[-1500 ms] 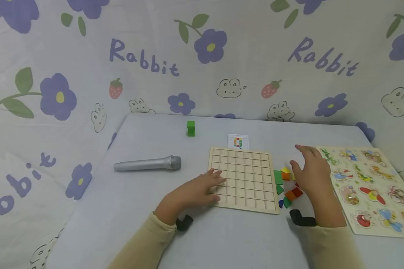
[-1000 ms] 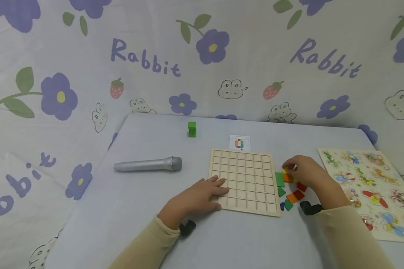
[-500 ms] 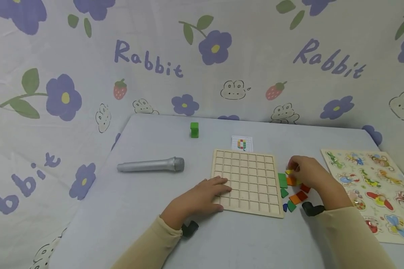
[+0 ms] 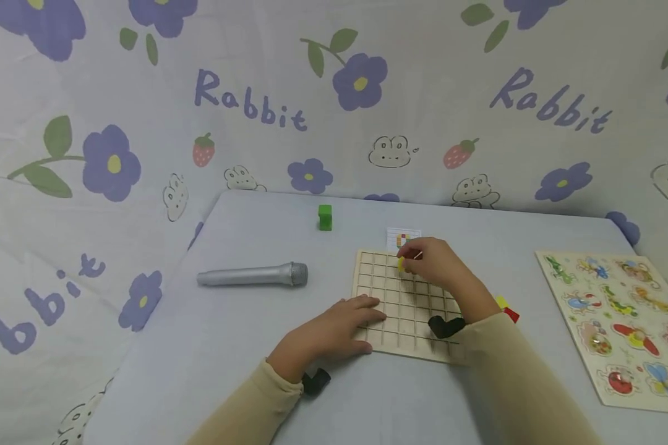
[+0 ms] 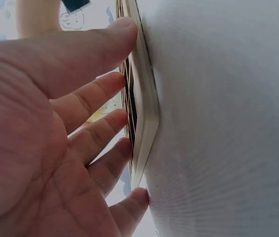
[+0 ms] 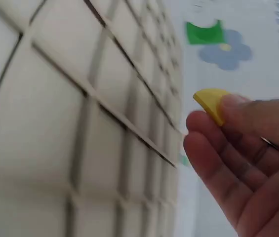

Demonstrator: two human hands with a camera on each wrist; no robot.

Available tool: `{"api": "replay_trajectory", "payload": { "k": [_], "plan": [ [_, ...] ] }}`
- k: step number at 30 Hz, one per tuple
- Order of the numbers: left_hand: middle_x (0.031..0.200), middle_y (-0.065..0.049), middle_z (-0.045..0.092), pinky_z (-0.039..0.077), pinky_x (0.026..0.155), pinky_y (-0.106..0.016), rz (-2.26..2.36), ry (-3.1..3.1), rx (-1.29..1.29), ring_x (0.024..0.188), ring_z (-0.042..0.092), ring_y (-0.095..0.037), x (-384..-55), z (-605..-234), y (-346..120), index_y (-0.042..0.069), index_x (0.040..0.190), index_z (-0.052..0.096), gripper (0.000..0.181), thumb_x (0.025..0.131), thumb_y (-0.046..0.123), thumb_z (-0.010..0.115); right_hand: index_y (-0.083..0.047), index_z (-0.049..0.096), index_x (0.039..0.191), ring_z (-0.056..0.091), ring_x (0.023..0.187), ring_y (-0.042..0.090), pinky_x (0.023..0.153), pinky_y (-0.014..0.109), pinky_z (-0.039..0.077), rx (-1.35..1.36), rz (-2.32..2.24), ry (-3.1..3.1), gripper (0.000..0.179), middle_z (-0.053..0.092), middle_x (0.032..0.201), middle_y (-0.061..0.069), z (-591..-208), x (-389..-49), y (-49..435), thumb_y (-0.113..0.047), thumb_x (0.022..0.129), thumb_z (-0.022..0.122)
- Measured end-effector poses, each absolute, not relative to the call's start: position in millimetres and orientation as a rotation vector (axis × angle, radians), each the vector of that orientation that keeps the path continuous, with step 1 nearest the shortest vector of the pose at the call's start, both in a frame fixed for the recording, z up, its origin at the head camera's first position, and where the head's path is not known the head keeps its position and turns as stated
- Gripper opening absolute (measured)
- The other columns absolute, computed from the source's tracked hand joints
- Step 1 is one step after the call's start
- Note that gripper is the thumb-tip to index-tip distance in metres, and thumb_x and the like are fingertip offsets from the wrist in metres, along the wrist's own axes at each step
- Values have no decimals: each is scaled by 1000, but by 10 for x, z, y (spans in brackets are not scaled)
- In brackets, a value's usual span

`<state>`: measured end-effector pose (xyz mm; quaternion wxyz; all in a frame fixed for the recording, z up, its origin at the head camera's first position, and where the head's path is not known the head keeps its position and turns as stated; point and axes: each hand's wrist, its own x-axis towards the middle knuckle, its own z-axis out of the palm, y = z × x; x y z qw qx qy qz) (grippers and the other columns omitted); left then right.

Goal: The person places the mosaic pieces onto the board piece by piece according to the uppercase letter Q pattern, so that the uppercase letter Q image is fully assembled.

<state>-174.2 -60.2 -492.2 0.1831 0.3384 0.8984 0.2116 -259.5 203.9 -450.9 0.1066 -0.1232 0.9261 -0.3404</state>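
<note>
My right hand (image 4: 436, 264) pinches a yellow quarter-round tile (image 6: 211, 102) between thumb and fingertips, over the far rows of a square wooden grid board (image 4: 398, 339). In the right wrist view the tile's curved edge shows beyond the thumb. My left hand (image 4: 334, 330) lies with spread fingers on the board's left edge; in the left wrist view its fingertips touch the rim (image 5: 149, 98). Just behind the board lies a small pattern card (image 4: 396, 233), partly covered by the right hand. A red tile (image 4: 511, 314) and a yellow tile (image 4: 501, 301) show past the right forearm, which hides the other tiles.
A silver microphone (image 4: 247, 275) lies left of the board. Farther back stands a green block (image 4: 325, 217). On the right is a wooden insect puzzle board (image 4: 590, 364). A patterned cloth (image 4: 289, 62) hangs behind the table.
My right hand took the yellow tile from the loose tiles right of the board and moved left with it, over the board's far rows. The left hand stays on the board's left edge.
</note>
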Motion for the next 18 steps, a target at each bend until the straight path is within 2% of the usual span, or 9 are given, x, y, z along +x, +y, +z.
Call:
{"api": "replay_trajectory", "payload": {
  "k": [3, 10, 18],
  "plan": [
    [175, 0, 41, 28, 136, -54, 595, 2539, 967, 167, 29, -22, -1763, -4900, -625, 24, 158, 58, 61, 101, 27, 80, -2, 76, 121, 73, 102, 29, 90, 45, 61, -330, -999, 2729, 20, 77, 112, 15, -4596, -2691, 1892, -13, 107, 67],
    [176, 3, 38, 26, 138, -50, 569, 2545, 941, 168, 26, -19, -1745, -4901, -589, 25, 160, 56, 62, 102, 29, 79, -5, 78, 109, 68, 103, 31, 95, 50, 57, -306, -937, 2780, 14, 77, 110, 14, -4692, -2709, 1871, -14, 106, 69],
    [176, 2, 39, 27, 137, -50, 570, 2541, 937, 168, 28, -20, -1739, -4882, -609, 25, 159, 57, 62, 101, 28, 80, -6, 82, 108, 70, 107, 31, 98, 52, 58, -312, -905, 2779, 17, 79, 113, 15, -4715, -2696, 1840, -15, 107, 69]
  ]
}}
